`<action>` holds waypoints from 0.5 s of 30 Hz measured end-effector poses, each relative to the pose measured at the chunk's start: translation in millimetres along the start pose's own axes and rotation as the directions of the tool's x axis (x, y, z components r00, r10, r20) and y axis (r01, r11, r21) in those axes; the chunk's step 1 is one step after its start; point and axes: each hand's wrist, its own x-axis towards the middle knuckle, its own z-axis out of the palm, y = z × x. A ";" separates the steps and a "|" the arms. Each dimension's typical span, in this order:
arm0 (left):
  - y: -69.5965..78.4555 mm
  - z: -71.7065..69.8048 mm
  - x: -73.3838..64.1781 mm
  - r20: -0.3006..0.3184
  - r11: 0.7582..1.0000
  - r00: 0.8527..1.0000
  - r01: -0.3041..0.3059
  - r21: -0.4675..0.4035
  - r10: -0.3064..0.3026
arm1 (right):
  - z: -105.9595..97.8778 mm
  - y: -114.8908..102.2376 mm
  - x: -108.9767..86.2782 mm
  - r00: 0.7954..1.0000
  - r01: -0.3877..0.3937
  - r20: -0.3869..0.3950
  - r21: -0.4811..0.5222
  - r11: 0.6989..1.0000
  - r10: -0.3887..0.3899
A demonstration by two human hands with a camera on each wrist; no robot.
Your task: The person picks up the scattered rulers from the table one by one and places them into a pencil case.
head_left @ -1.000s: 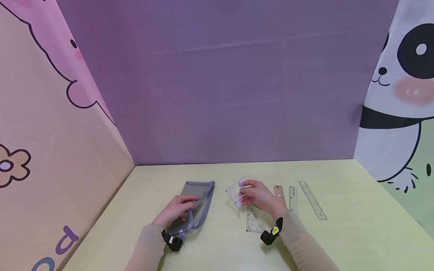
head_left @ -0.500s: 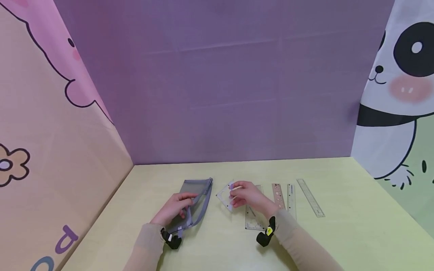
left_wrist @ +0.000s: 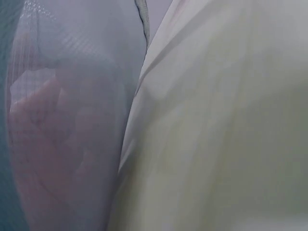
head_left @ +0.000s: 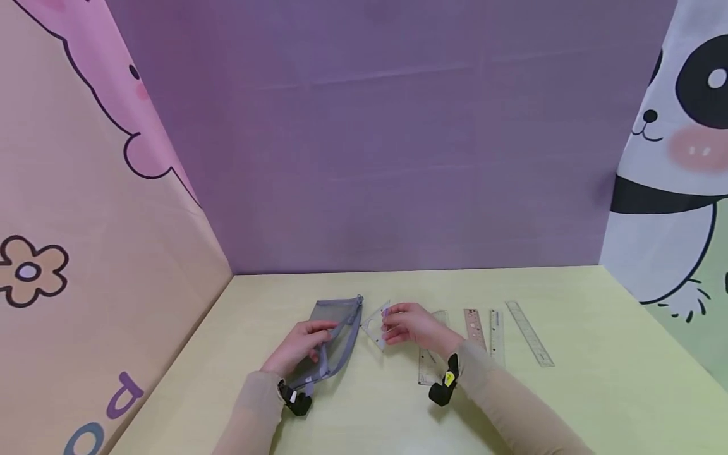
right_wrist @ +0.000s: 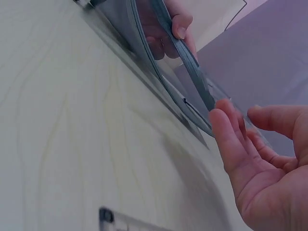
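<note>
A grey-blue see-through mesh zip pouch (head_left: 335, 309) lies on the table with its zipped mouth spread apart. My left hand (head_left: 300, 346) grips one side of the mouth; in the right wrist view, its fingers (right_wrist: 180, 26) show partly through the mesh. Just right of the pouch, my right hand (head_left: 418, 328) pinches a clear set square (head_left: 372, 327) between thumb and fingers. The set square's near corner sits close to the pouch's edge; whether they touch, I cannot tell. In the left wrist view, the mesh pouch (left_wrist: 96, 29) fills the left side.
Under my right forearm lies another clear set square (head_left: 428, 370), partly hidden. Farther right are a pinkish ruler (head_left: 473, 325), a clear ruler (head_left: 497, 332) and a slanted clear ruler (head_left: 530, 333). A purple wall panel (head_left: 364, 158) stands behind the table.
My right hand has moved left with the set square, bringing it nearer the pouch. The left hand keeps its hold on the pouch's mouth.
</note>
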 end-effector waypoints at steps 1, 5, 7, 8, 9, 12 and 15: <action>-0.4 0.8 -0.1 -0.001 1.000 1.000 0.000 -0.001 0.000 | 1.6 0.5 1.2 1.000 -0.005 0.005 0.001 1.000 0.005; 0.3 3.5 -1.3 -0.008 1.000 1.000 -0.003 -0.010 0.003 | 9.3 0.9 6.0 1.000 -0.020 0.019 0.005 1.000 0.020; 4.2 4.6 -3.5 -0.009 1.000 1.000 -0.009 -0.008 0.009 | 13.1 0.4 8.7 0.999 -0.029 0.018 0.011 1.000 0.029; 7.7 5.0 -5.4 -0.007 1.000 1.000 -0.012 -0.007 0.011 | 14.9 -0.1 10.1 0.999 -0.032 0.018 0.012 0.999 0.032; 11.8 5.4 -7.9 -0.005 1.000 1.000 -0.016 -0.005 0.016 | 16.5 -0.6 11.5 0.999 -0.034 0.016 0.010 0.999 0.034; 23.7 6.3 -15.2 0.002 0.999 0.999 -0.034 0.002 0.034 | 21.2 -0.9 16.5 0.999 -0.035 0.017 0.004 0.999 0.035; 30.0 5.7 -20.0 0.007 0.999 0.999 -0.054 -0.006 0.054 | 26.8 -0.1 22.3 0.999 -0.038 0.023 0.005 0.999 0.038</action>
